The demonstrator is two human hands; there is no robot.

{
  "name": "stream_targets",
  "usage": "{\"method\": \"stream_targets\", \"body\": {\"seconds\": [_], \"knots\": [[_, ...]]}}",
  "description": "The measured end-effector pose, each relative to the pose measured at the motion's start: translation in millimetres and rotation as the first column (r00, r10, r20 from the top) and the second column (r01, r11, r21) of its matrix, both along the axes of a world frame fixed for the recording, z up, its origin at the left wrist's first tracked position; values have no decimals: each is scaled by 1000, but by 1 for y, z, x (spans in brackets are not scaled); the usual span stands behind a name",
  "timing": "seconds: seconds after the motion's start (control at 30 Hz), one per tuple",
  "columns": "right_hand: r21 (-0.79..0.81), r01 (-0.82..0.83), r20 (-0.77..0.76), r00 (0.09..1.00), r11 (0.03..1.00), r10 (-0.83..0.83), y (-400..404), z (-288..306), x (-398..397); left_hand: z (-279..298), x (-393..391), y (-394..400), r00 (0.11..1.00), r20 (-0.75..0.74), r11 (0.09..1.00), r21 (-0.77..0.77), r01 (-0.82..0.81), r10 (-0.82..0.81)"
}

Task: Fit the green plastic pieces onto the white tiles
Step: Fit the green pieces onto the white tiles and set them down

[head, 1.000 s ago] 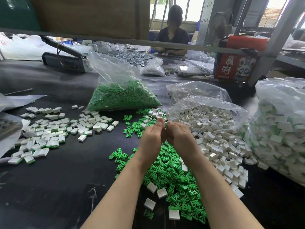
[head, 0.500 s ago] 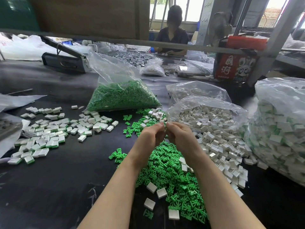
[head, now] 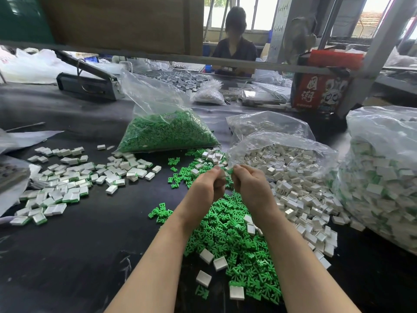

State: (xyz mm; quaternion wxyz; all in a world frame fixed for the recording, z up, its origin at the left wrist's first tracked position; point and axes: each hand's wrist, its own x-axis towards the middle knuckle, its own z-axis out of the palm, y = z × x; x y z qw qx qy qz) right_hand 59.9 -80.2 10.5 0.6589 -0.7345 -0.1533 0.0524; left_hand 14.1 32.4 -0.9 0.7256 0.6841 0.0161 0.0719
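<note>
Fingers (head: 217,171) of left hand (head: 206,188) curled, tips meeting those of right hand (head: 250,188) above the worktop (head: 79,245). Right thumb and forefinger pinch a small green piece (head: 230,171); cannot tell what the left holds, palm side hidden. Loose green plastic pieces (head: 225,233) heaped under both forearms, a few white tiles (head: 300,199) mixed in, more spilling from an open clear bag on the right. Bag of green pieces (head: 167,134) further back, centre. Fitted tiles (head: 67,184) spread on the left. Large filled bag (head: 383,177) at far right.
</note>
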Motion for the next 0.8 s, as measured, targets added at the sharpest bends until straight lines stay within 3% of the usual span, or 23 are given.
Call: {"method": "stream_targets", "body": {"seconds": [0.37,0.8], "knots": [[126,61,37,997,990,-66,9,-1,-6,-3,3,-6,997,26,997,-26,-72,73],[146,70,18,997,987,-73,10,-3,-5,-2,3,-4,998,58,990,-143,3,5]]}}
